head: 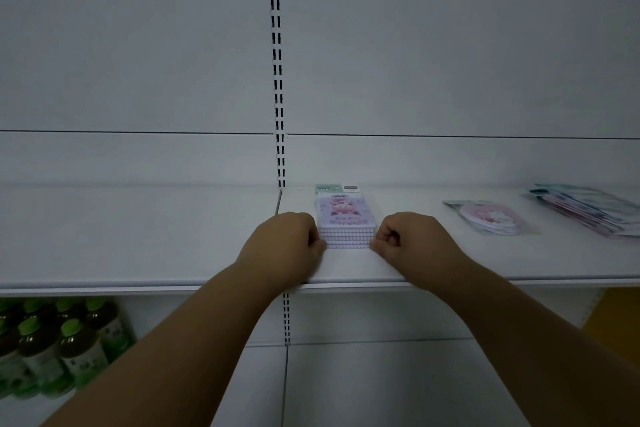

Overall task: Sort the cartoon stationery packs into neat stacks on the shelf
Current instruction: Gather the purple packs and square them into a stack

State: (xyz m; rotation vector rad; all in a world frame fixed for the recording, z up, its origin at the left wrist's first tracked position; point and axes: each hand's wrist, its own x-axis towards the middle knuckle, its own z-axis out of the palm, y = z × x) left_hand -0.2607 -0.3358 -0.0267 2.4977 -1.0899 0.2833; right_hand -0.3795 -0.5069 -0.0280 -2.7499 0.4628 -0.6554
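pack header print [336,188] (blurred), no legible text

White shelf [138,239] carries a purple pack stack [346,218] at centre, a pink pack [488,217] and slanted stack [588,211] toward three o'clock.

Pile of packs [588,211] and green-capped bottles [52,347] cut by frame edges; purple stack's [346,218] print too small.

Dim, bluish light over white back panels [138,45], split by a slotted upright [277,62] (black double slots); green-capped bottles [62,343] below the shelf board [121,236]
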